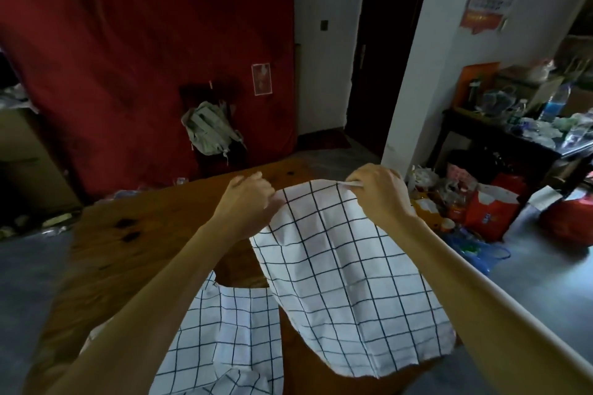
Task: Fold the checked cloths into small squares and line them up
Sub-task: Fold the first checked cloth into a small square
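Folding looks barely begun, by my reading: no finished small square shows anywhere on the desk (134,234), and no row has been started. Going from the left, a second checked cloth (224,340) lies loose and rumpled on the near part of the desk, partly under the left forearm, not yet folded. The left hand (247,199) has its fingers curled and pinches the upper left corner of the held cloth (346,269), which hangs in the air above the desk, spread open with its creases showing. The right hand (378,192) is clamped on the upper right corner, fingers bunched around the hem. So both cloths remain to be folded down and lined up; whether more cloths wait out of view I cannot tell. The desk is brown wood with dark knots, set on a grey floor. Behind it, at the left, a red mattress (144,51) leans upright against the wall, with a pale backpack (208,128) hung on a dark chair before it. To the right come a dark doorway, a white pillar, and a cluttered side table (500,135) with bottles and bags, red bags on the floor below.
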The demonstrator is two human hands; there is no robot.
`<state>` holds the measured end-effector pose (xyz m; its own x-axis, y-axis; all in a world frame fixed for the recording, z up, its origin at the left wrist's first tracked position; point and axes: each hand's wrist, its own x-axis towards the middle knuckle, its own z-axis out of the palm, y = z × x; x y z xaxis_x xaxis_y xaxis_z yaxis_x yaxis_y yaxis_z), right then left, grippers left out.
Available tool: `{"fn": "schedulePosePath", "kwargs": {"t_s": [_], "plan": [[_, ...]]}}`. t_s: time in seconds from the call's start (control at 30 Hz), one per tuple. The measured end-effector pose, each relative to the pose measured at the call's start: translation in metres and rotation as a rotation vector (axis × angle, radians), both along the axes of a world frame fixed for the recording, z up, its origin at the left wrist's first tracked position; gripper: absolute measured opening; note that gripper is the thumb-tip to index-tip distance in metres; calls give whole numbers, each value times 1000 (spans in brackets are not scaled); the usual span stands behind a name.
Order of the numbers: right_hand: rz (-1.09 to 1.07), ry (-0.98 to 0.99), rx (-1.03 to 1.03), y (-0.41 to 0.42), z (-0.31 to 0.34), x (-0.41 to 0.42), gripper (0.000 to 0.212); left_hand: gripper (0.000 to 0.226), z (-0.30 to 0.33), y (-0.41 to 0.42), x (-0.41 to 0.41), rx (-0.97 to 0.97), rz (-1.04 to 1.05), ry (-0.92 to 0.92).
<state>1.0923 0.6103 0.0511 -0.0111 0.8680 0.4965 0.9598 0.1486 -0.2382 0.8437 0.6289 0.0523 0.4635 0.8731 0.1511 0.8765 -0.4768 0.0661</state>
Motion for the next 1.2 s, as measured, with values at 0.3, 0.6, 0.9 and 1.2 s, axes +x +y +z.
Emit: {"fn": "schedulePosePath", "kwargs": {"t_s": [0.3, 0.6, 0.9, 1.2], "plan": [[-41, -63, -110, 38, -35, 38, 5, 11, -27, 23, 12, -118, 49, -168], [-20, 110, -68, 120, -39, 62, 20, 12, -19, 99, 53, 187, 273, -264], [72, 175, 237, 110, -26, 71, 15, 12, 2, 70, 52, 475, 254, -351], [150, 41, 171, 2, -73, 78, 17, 11, -46, -33, 38, 319, 189, -230]]}}
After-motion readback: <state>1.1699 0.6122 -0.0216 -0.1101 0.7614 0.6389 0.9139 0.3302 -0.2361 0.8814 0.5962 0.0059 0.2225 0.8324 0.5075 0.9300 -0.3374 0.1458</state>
